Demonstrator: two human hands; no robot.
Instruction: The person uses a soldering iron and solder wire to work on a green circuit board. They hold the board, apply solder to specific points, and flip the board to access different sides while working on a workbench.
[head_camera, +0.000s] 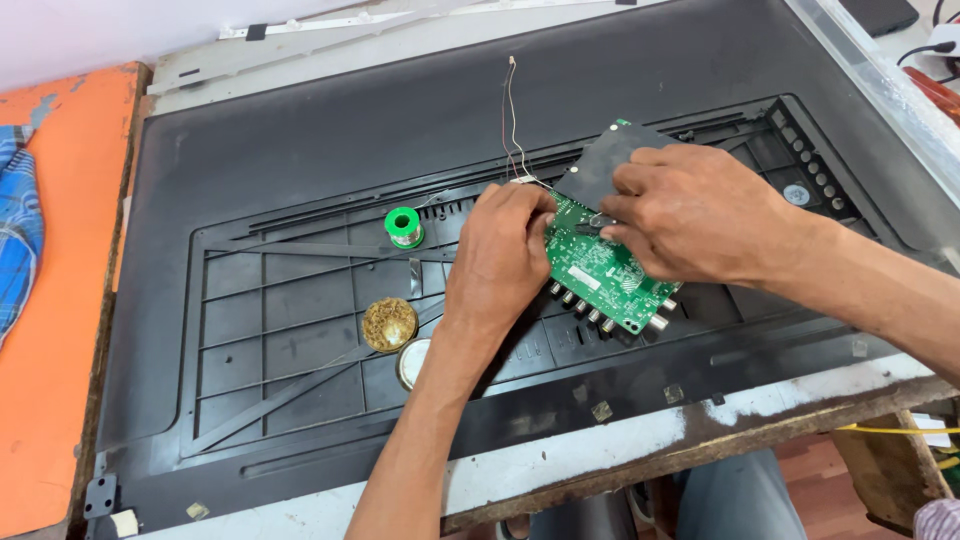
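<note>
Both hands meet over the green circuit board (600, 265), so you're mid-step working on it, fingers at a small dark part near its centre. Your right hand (700, 215) curls over the board's upper half, fingertips pinched on that part; your left hand (500, 255) closes on the board's left edge, steadying it where the thin wires (512, 120) join. Board sits tilted on the black TV back panel (300, 150), which covers most of the desk (60, 350), connectors pointing toward you. Next move likely calls for a steady left grip and a fine, careful pinch from the right. Forearms come in from lower right, wrists bent down. Nearby on the panel: green solder spool (404, 226), brass wool tin (389, 324), small round tin (410, 362) beside your left wrist.
</note>
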